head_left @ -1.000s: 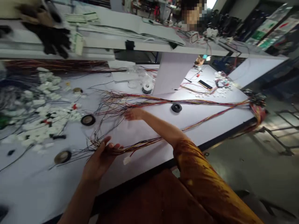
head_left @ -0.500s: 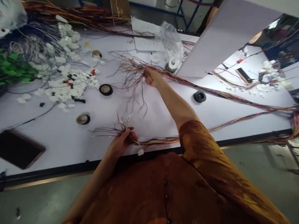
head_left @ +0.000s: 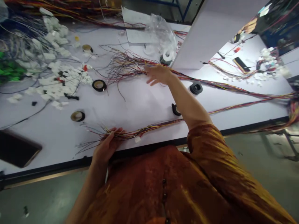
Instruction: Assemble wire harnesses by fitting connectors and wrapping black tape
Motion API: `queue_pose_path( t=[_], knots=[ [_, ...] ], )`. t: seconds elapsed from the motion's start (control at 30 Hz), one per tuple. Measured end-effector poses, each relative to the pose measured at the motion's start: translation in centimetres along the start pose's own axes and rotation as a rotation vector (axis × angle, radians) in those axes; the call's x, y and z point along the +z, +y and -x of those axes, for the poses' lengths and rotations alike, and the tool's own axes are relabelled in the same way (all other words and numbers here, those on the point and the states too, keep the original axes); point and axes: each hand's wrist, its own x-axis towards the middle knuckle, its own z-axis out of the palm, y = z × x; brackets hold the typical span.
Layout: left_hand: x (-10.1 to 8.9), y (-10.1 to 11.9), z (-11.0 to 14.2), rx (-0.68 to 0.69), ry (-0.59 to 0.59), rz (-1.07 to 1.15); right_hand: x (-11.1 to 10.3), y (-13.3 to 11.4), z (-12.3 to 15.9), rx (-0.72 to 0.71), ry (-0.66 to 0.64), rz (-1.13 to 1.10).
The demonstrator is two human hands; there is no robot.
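Near the table's front edge, my left hand [head_left: 109, 141] is closed around a bundle of thin wires [head_left: 144, 128]. Loose wire ends fan out to its left, and a small white connector [head_left: 137, 139] hangs from the bundle on the right. Farther back, my right hand [head_left: 157, 74] has its fingers spread, somewhat blurred. It is beside a second, thicker wire bundle [head_left: 130, 63], whose loose ends spread leftward over the table. A black tape roll [head_left: 176, 109] lies partly behind my right forearm.
White connectors [head_left: 63, 81] and green ones [head_left: 12, 70] are heaped at the left. Tape rolls [head_left: 99, 85] lie about the table, with a dark phone [head_left: 18, 147] at the front left. A white upright panel [head_left: 217, 31] rises at the right; another person's hand [head_left: 249, 26] shows beyond it.
My right hand has let go of the far wires and its fingers have opened. My left hand has slid leftward with its bundle. A tape roll has come into view by my right forearm.
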Motion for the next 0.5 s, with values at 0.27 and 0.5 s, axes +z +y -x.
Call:
queue_pose_path(
  t=[0.27,0.5],
  knots=[
    [0.8,0.3,0.1,0.013,0.022,-0.144,-4.5,7.0,18.2,0.114,-0.125,0.981],
    [3.5,3.5,1.7,-0.122,0.040,-0.045,-6.4,11.7,23.4,-0.019,0.330,0.875]
  ],
)
